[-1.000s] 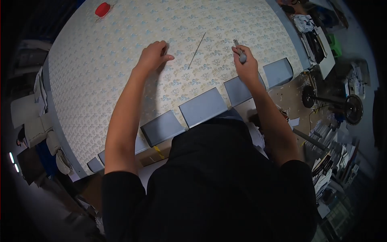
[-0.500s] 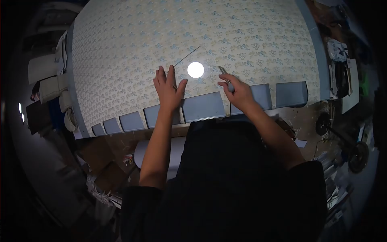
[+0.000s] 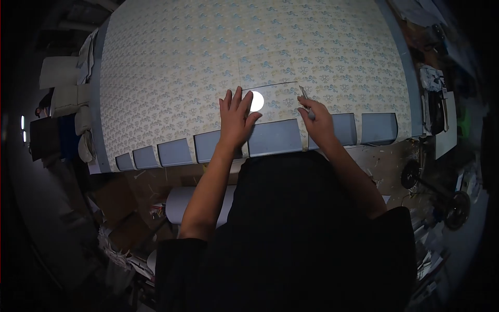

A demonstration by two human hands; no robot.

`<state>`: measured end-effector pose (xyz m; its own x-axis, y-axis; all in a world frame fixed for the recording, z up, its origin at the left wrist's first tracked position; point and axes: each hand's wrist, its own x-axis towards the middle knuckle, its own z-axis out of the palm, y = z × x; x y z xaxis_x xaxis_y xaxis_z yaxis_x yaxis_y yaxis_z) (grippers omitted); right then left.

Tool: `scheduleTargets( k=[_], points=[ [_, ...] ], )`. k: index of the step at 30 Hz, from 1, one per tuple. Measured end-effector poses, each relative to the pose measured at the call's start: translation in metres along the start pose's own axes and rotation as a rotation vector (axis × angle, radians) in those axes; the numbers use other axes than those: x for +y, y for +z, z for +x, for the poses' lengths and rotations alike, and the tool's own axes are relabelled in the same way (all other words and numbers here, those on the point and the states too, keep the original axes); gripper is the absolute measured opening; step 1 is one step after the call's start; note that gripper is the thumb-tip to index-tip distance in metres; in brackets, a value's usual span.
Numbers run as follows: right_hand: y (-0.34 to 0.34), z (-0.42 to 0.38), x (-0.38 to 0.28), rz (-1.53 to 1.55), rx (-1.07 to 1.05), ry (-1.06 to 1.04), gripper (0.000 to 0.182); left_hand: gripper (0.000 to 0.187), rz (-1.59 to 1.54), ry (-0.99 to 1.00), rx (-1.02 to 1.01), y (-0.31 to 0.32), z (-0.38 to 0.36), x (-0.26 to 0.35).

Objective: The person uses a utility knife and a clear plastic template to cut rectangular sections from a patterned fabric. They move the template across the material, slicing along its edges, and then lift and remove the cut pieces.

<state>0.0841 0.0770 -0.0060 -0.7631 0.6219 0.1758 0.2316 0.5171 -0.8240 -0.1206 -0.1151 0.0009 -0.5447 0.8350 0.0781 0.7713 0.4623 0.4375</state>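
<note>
Steadying the patterned sheet (image 3: 171, 62) with our left hand (image 3: 235, 124), we keep its palm low over the sheet's near part, fingers loosely spread and thumb held out to the side. Our right hand (image 3: 319, 124) is also above the sheet's near part, to the right of the left one, thumb and fingertips pinching a slim grey tool (image 3: 311, 113); its narrow end points away from us over the sheet, and we cannot tell whether it touches. The sheet covers most of the table (image 3: 416, 99), whose blue-grey border shows past the sheet's right side. Along the sheet's near edge, a row of openings is already there, with blue-grey panels (image 3: 274, 138) showing through and narrow strips (image 3: 303, 136) of the sheet between them. Farther in, the sheet lies in place, and a thin dark line (image 3: 273, 83) runs across it just beyond our left fingertips; we cannot tell whether that is a slit or something thin lying there. Between that line and the openings, the sheet's material remains. A bright round spot (image 3: 257, 101) sits on the sheet beside our left forefinger, too glaring to identify. Below the sheet's near edge, we see a white roll (image 3: 179, 204).
</note>
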Motion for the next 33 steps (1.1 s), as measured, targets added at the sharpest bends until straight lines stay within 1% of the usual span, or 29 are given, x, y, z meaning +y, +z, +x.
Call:
scheduleTargets(
  k=[4, 6, 9, 13, 16, 18, 22, 27, 33],
  points=[
    [0.024, 0.000, -0.009, -0.045, 0.032, -0.064, 0.041, 0.068, -0.072, 0.024, 0.019, -0.003, -0.021, 0.007],
    [0.029, -0.004, -0.011, -0.230, -0.044, -0.118, 0.047, 0.069, -0.068, 0.025, 0.025, -0.001, -0.025, 0.005],
    [0.029, -0.003, -0.019, -0.227, -0.113, -0.076, 0.050, 0.070, -0.053, -0.008, 0.036, 0.000, -0.026, 0.004],
    [0.032, 0.000, -0.019, -0.223, -0.152, -0.032, 0.050, 0.070, -0.089, 0.018, 0.069, 0.004, -0.027, -0.002],
    [0.037, -0.003, -0.019, -0.176, -0.142, -0.009, 0.049, 0.070, -0.073, 0.011, 0.047, -0.001, -0.029, -0.003],
    [0.039, -0.006, -0.019, -0.287, -0.125, -0.071, 0.048, 0.070, -0.050, -0.004, 0.035, -0.002, -0.028, 0.000],
    [0.042, -0.008, -0.017, -0.288, -0.122, -0.054, 0.047, 0.071, -0.064, -0.018, 0.046, 0.000, -0.030, -0.001],
    [0.042, -0.007, -0.012, -0.254, -0.059, -0.138, 0.050, 0.072, -0.066, 0.000, 0.077, 0.004, -0.030, -0.004],
    [0.040, -0.006, -0.014, -0.215, -0.014, -0.185, 0.054, 0.069, -0.072, -0.013, 0.073, 0.002, -0.029, -0.003]
  ],
)
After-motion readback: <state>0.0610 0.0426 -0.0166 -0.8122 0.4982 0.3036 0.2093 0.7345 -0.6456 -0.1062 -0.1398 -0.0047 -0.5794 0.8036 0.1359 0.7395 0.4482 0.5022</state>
